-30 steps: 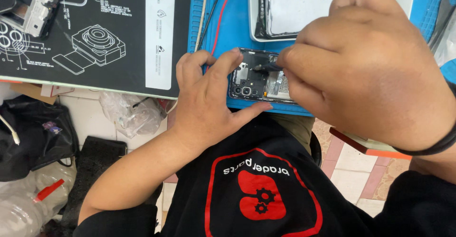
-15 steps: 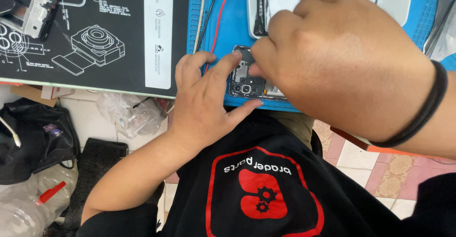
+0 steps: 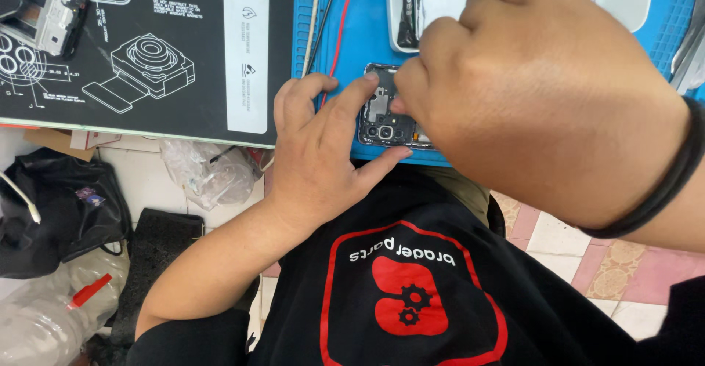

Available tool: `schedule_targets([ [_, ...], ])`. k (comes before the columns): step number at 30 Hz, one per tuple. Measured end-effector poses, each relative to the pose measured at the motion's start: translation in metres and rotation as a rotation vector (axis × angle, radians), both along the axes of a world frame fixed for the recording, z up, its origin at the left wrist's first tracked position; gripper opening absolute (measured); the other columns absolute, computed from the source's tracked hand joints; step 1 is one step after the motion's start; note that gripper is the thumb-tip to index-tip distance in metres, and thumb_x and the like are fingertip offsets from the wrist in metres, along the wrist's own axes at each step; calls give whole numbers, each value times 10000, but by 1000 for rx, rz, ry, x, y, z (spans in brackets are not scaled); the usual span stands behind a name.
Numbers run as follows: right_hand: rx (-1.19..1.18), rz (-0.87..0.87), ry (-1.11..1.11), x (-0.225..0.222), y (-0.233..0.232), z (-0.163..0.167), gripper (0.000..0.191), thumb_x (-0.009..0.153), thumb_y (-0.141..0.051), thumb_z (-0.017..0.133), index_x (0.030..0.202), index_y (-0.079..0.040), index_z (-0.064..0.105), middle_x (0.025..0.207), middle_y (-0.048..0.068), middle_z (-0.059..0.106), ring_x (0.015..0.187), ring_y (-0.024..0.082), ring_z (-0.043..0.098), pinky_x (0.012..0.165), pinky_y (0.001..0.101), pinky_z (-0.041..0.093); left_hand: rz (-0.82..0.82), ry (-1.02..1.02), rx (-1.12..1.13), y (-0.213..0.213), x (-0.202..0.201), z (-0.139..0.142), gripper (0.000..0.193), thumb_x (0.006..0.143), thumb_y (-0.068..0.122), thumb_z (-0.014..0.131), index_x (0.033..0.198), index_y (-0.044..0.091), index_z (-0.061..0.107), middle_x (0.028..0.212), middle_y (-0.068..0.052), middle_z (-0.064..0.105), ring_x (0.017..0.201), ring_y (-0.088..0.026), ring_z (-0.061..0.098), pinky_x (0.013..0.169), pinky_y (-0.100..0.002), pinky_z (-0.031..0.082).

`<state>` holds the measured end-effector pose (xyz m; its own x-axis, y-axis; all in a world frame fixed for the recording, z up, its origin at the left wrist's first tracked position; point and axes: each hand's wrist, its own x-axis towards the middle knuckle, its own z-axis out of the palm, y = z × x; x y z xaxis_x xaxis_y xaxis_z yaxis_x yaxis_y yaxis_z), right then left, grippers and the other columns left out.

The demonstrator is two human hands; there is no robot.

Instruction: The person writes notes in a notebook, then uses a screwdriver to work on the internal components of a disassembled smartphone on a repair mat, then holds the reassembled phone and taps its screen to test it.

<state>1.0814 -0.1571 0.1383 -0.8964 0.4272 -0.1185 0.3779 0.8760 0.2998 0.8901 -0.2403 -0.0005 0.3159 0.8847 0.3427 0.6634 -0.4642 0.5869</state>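
Opened phone (image 3: 385, 120) at upper centre of frame pinched at edges by left hand (image 3: 323, 153). Right hand (image 3: 543, 94) curled over phone; grip hidden, state cannot be told.

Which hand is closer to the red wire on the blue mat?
The left hand. Its fingertips lie right beside the red wire, just under its lower end. The right hand is farther off to the right, over the opened phone.
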Motion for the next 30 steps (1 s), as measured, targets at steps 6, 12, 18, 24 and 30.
schedule_targets([
  [6,24,2,-53,-3,0,-1,201,751,-320,714,777,-124,680,736,28,610,712,181,632,781,275,492,13,3,0,0,2,0,740,874,372,891,1417,35,518,1226,-99,662,1247,-346,481,1126,-537,343],
  [12,25,12,4,-3,0,-4,195,777,-309,695,816,-120,718,736,29,611,688,183,620,764,279,495,11,0,-15,-2,2,-2,735,873,368,892,1409,26,524,1225,-101,671,1237,-348,491,1123,-534,353],
  [18,-19,4,85,0,-3,-5,133,754,-230,711,779,-99,712,710,44,587,661,193,608,746,292,495,26,-34,64,-9,4,-6,739,872,356,933,1389,25,522,1264,-109,649,1259,-362,482,1128,-517,380],
  [24,25,31,88,0,-5,-3,171,717,-242,704,836,-121,716,754,38,602,706,187,642,783,293,517,104,-15,6,-20,12,-5,723,864,313,949,1372,1,542,1319,-134,602,1283,-383,471,1134,-475,403],
  [30,-7,-33,99,12,-7,-4,184,717,-236,719,857,-116,722,758,42,633,718,201,661,666,306,510,120,-21,-12,-22,18,-2,716,857,300,949,1365,0,542,1350,-135,622,1331,-390,466,1166,-484,386],
])
